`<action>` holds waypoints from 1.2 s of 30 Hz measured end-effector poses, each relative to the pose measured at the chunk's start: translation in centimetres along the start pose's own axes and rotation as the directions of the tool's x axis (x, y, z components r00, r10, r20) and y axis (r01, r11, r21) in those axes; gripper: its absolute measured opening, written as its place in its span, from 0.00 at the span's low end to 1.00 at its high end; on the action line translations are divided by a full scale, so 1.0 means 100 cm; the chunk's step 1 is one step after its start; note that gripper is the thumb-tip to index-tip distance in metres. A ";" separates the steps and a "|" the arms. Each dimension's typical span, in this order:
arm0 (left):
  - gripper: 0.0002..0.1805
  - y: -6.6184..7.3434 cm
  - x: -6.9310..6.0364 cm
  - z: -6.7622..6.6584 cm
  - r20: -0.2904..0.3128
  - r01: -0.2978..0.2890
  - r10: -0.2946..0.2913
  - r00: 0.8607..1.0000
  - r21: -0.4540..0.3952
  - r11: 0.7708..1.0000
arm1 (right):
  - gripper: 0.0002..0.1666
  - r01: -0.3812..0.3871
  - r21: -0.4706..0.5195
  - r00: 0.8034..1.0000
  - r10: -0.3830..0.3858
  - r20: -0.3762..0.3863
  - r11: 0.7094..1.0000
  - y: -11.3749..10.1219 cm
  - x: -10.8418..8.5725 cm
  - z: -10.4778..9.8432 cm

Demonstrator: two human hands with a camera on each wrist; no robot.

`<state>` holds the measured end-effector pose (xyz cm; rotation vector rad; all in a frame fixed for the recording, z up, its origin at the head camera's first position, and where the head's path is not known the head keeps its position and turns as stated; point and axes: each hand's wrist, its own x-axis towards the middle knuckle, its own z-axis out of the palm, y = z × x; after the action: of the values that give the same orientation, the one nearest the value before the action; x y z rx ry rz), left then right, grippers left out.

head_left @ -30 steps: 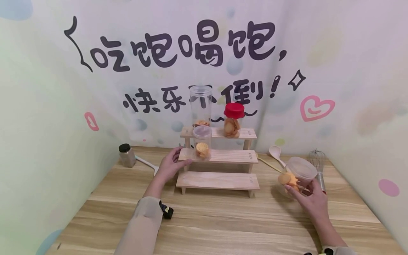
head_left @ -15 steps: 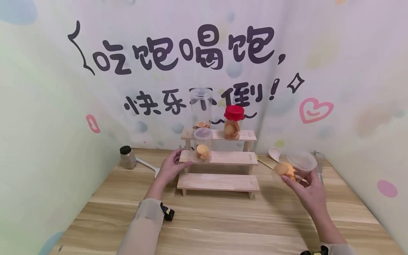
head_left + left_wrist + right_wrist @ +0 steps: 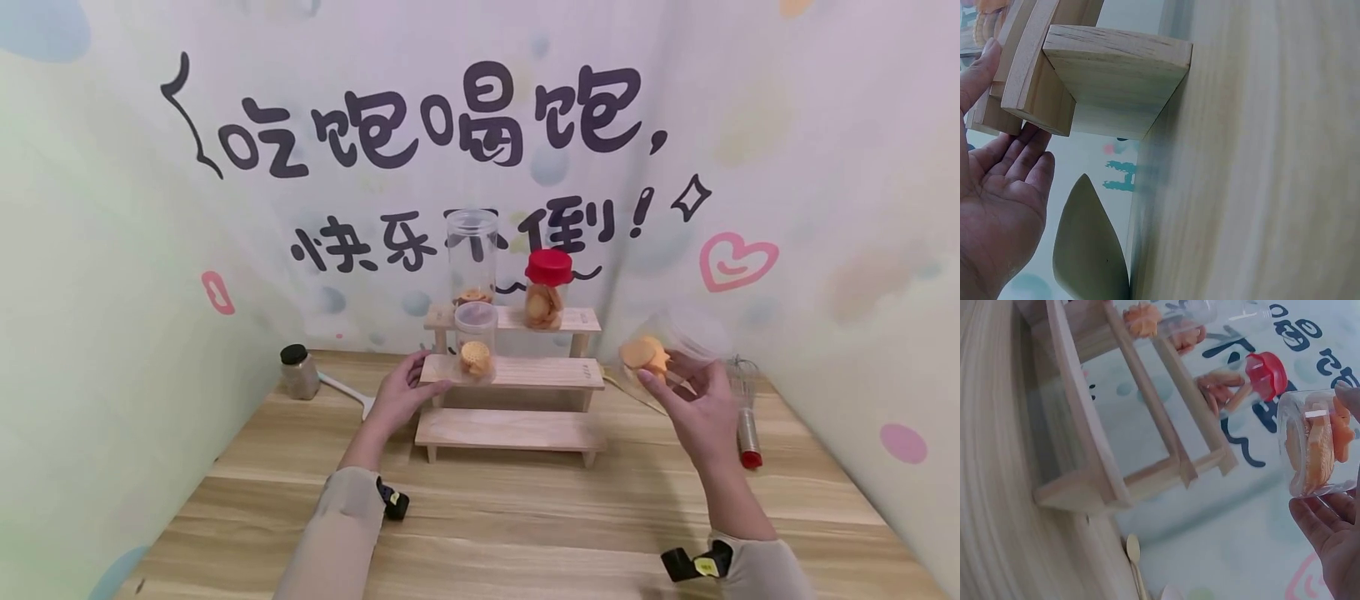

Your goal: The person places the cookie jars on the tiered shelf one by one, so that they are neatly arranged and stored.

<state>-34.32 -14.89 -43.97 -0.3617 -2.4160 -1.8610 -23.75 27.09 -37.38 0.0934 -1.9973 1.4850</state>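
Observation:
My right hand grips a clear plastic jar of biscuits, tilted and held above the table to the right of a three-tier wooden stand. Biscuits show through its wall in the right wrist view, where my fingers hold the jar from one side. My left hand holds the left end of the middle tier, thumb over the board and fingers at its end. A short biscuit jar stands on that tier. On the top tier are a tall clear jar and a red-lidded jar.
At the back left stand a black-lidded jar and a pale long-handled utensil. A whisk lies at the right. Behind the right hand, a wooden spoon lies near the wall. A printed curtain hangs behind the table.
My right hand has lifted the biscuit jar and carried it left toward the stand, tilting it. My left hand has stayed at the stand's left end.

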 end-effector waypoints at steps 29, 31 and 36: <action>0.53 0.000 0.001 -0.001 -0.001 0.017 -0.017 1.000 0.035 0.999 | 0.32 0.030 0.255 0.999 -0.026 -0.020 0.967 -0.047 0.013 0.073; 0.53 0.001 0.001 -0.001 -0.002 0.022 -0.022 1.000 0.038 0.999 | 0.33 0.032 0.252 0.999 -0.029 -0.014 0.967 -0.046 0.014 0.074; 0.53 0.000 0.001 0.000 -0.004 0.037 -0.036 0.999 0.033 0.999 | 0.35 0.023 0.221 1.000 -0.027 0.013 0.975 -0.042 0.015 0.076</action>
<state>-34.39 -14.90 -43.93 -0.3137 -2.4638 -1.8324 -26.56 19.39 -34.32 0.2237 -1.8293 1.6906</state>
